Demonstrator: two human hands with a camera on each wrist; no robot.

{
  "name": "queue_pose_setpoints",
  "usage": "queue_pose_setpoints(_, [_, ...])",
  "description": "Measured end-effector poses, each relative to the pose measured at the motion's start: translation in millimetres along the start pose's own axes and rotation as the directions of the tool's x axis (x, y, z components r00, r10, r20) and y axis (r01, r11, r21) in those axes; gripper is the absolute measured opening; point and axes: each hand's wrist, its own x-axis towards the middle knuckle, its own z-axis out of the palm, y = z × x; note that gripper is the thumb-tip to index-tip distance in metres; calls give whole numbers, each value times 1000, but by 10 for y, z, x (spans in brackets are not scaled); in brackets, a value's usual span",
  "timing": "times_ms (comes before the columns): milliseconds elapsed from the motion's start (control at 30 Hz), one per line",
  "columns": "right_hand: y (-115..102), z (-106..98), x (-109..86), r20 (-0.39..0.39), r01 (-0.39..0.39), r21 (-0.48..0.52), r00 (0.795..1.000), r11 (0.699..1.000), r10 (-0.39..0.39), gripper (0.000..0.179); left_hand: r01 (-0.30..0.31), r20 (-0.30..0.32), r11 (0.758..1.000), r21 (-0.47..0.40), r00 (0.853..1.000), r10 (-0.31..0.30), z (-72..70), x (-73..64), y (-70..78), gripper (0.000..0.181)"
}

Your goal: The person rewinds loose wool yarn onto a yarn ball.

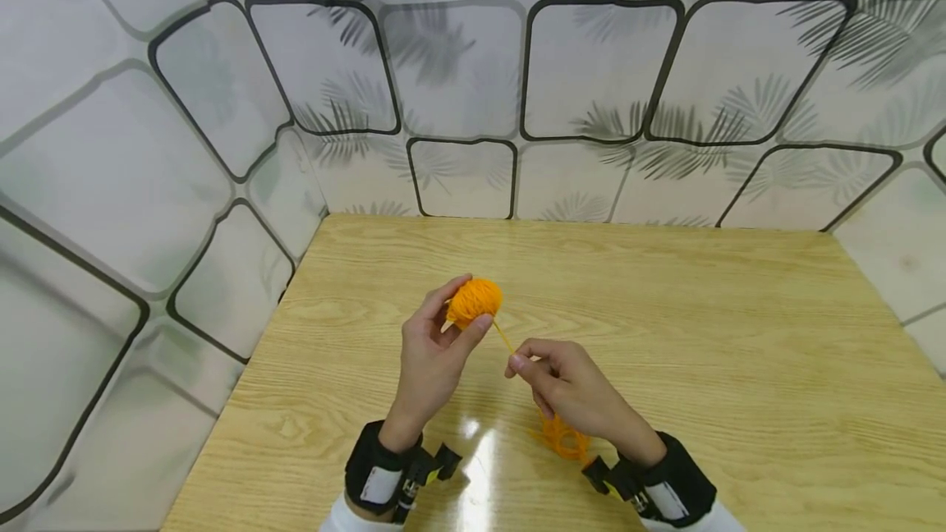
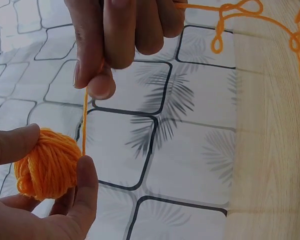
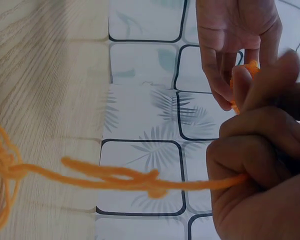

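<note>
A small ball of orange yarn (image 1: 475,303) is gripped between the thumb and fingers of my left hand (image 1: 432,358), raised over the table. From the ball a taut strand (image 2: 85,122) runs to my right hand (image 1: 569,382), whose thumb and forefinger pinch it. The right hand's other fingers curl inward, and the yarn trails out from below them. In the right wrist view this trailing yarn (image 3: 200,185) has a doubled, snarled stretch and leads to a loose heap of orange yarn (image 1: 565,439) on the table, partly behind the right hand.
The wooden table (image 1: 702,335) fills the space below the hands. Patterned wall covering (image 1: 466,179) with dark outlines and leaf prints rises behind it and on the left. Each wrist wears a black band (image 1: 378,466) with a small camera.
</note>
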Motion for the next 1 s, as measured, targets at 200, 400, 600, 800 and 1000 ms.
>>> queue_pose_setpoints(200, [-1, 31, -6, -67, 26, -45, 997, 999, -29, 39, -27, -26, 999, 33, 999, 28, -8, 5, -9, 52])
queue_pose_setpoints(400, [-22, 36, -66, -29, 23, -62, 999, 998, -25, 33, -70, -52, 998, 4, 996, 70, -11, 10, -27, 50])
queue_pose_setpoints(600, [-93, 48, -137, 31, 46, -99, 999, 994, -43, 25, -111, -37, 993, 31, 993, 112, -18, 11, -55, 42])
queue_pose_setpoints(800, [-180, 49, -195, -74, 94, -202, 991, 975, -111, 29, -105, 36, 982, 160, 994, 100, -23, -11, -68, 40])
queue_pose_setpoints(1000, [-288, -26, -224, -172, 142, -293, 965, 945, -198, 36, -87, 176, 972, 220, 983, 48, -23, -44, -83, 37])
